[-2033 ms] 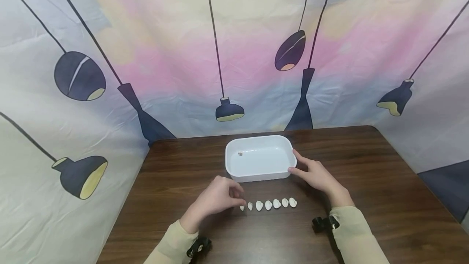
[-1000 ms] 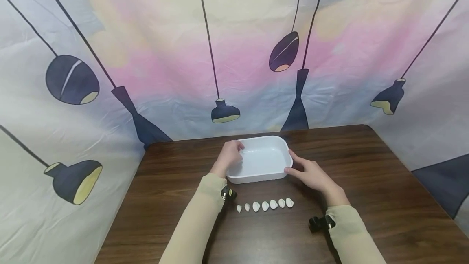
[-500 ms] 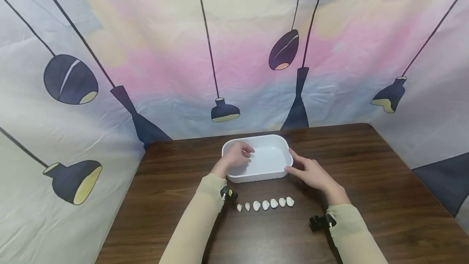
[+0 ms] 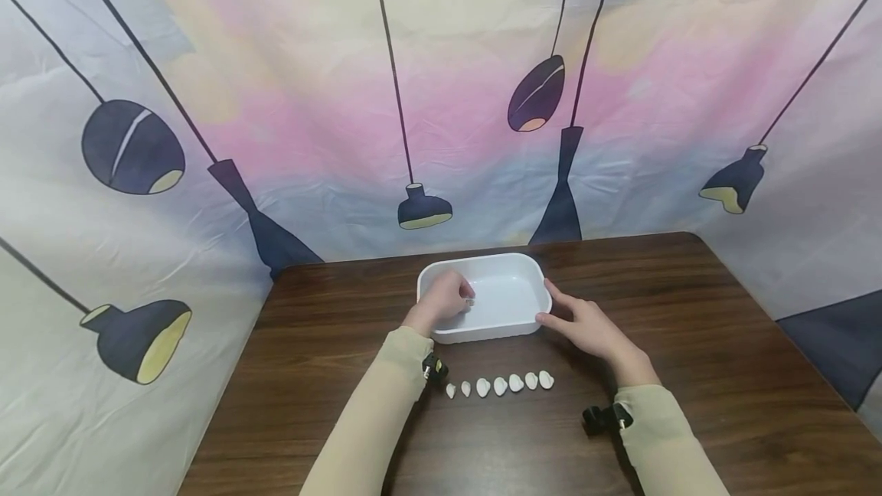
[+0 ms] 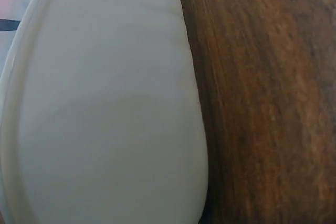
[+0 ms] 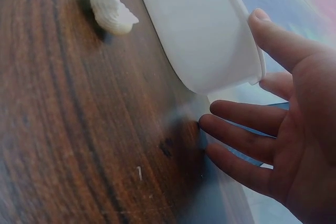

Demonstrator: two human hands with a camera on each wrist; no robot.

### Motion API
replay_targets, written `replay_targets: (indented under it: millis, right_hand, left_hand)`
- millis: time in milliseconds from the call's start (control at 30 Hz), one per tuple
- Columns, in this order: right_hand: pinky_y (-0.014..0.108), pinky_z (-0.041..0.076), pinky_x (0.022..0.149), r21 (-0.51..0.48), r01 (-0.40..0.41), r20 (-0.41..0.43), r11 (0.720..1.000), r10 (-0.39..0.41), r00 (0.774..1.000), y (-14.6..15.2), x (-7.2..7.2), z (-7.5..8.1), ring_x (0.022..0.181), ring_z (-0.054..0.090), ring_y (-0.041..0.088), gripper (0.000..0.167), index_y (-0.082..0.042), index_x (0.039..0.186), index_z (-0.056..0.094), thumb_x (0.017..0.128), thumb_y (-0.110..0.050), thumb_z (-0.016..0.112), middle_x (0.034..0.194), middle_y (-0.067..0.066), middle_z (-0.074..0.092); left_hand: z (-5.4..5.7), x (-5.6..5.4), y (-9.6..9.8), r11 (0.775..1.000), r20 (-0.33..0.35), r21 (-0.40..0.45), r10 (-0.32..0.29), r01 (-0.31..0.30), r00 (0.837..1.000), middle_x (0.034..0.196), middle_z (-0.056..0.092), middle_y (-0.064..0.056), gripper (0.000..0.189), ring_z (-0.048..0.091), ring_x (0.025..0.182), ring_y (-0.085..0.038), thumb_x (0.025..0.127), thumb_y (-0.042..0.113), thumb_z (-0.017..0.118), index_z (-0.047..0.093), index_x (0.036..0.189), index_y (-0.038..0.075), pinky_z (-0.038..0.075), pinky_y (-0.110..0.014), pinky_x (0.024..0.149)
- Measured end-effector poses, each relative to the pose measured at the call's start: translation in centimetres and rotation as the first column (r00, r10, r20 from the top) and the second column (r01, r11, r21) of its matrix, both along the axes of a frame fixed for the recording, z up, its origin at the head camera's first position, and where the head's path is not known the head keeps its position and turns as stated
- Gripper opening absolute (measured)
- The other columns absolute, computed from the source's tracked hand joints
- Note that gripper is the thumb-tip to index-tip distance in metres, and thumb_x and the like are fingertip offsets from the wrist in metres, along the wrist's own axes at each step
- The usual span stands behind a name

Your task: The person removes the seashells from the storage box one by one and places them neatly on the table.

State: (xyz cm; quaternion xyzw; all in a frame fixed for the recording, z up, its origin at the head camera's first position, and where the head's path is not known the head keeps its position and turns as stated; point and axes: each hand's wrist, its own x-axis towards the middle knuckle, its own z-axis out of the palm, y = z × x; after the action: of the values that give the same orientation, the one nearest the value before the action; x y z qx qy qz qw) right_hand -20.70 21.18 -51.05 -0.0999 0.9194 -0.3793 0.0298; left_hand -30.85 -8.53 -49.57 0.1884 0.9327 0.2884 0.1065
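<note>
A white rectangular dish (image 4: 506, 305) lies near the far side of the table. My left hand (image 4: 444, 297) reaches over its near left rim, fingers curled together low inside. At the fingertips a small greyish piece (image 4: 470, 302) shows, mostly hidden by the hand. The left wrist view has only the dish's outer wall (image 5: 110, 87), without the fingers. My right hand (image 4: 586, 324) holds the dish's right end, thumb and index finger at the rim, the other fingers spread loosely below in the right wrist view. A row of several white seashells (image 4: 500, 386) lies in front of the dish.
A dark brown wooden table (image 4: 331, 327) carries everything. A ribbed seashell (image 6: 109, 11) lies near the dish in the right wrist view. Behind hangs a cloth (image 4: 310, 98) printed with lamps. Both wrists wear black camera mounts (image 4: 602, 419).
My left hand left the row's left end and reached into the dish. Its fingers, spread half a second ago, have drawn together there. The right hand keeps its hold.
</note>
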Motion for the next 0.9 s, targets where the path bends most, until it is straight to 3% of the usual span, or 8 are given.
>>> replay_targets:
  millis: [167, 433, 700, 900]
  right_hand:
    - [0.068, 0.039, 0.114, -0.004, 0.003, -0.008, 1.000, -0.003, 1.000, 0.03, 0.03, 0.05, 0.145, 0.048, 0.046, 0.086, -0.017, 0.168, 0.033, 0.101, -0.060, 0.066, 0.161, 0.024, 0.045]
    - [0.068, 0.038, 0.114, -0.004, 0.004, -0.003, 1.000, -0.004, 1.000, -0.02, 0.04, 0.00, 0.146, 0.047, 0.047, 0.087, -0.016, 0.169, 0.033, 0.102, -0.060, 0.065, 0.162, 0.024, 0.044]
    - [0.067, 0.039, 0.113, -0.005, -0.002, -0.014, 1.000, 0.002, 1.000, -0.06, 0.00, 0.01, 0.144, 0.049, 0.046, 0.086, -0.016, 0.168, 0.034, 0.101, -0.059, 0.066, 0.160, 0.024, 0.046]
    - [0.067, 0.039, 0.114, -0.002, -0.002, -0.017, 1.000, 0.002, 1.000, 0.07, -0.06, -0.14, 0.144, 0.049, 0.046, 0.085, -0.015, 0.168, 0.035, 0.101, -0.057, 0.067, 0.160, 0.024, 0.047]
  left_hand:
    - [-0.14, -0.04, 0.28, 1.000, 0.002, -0.020, 0.019, -0.019, 1.000, 0.092, 0.074, -0.004, 0.007, 0.064, 0.087, -0.020, 0.092, 0.000, 0.080, 0.082, 0.096, 0.005, 0.056, -0.038, 0.086]
    - [-0.05, -0.14, 0.31, 0.998, -0.087, -0.060, -0.033, 0.028, 0.996, 0.089, 0.071, -0.004, 0.008, 0.063, 0.085, -0.019, 0.099, 0.006, 0.073, 0.079, 0.095, 0.004, 0.055, -0.036, 0.085]
    - [0.29, -0.12, 0.16, 1.000, -0.054, -0.014, -0.001, 0.000, 0.999, 0.090, 0.065, -0.003, 0.009, 0.060, 0.083, -0.018, 0.104, 0.010, 0.067, 0.074, 0.103, 0.004, 0.052, -0.034, 0.079]
    - [0.18, -0.21, 0.20, 0.998, -0.075, -0.021, -0.060, 0.058, 0.995, 0.090, 0.070, -0.004, 0.009, 0.060, 0.084, -0.017, 0.101, 0.006, 0.070, 0.079, 0.101, 0.004, 0.052, -0.033, 0.082]
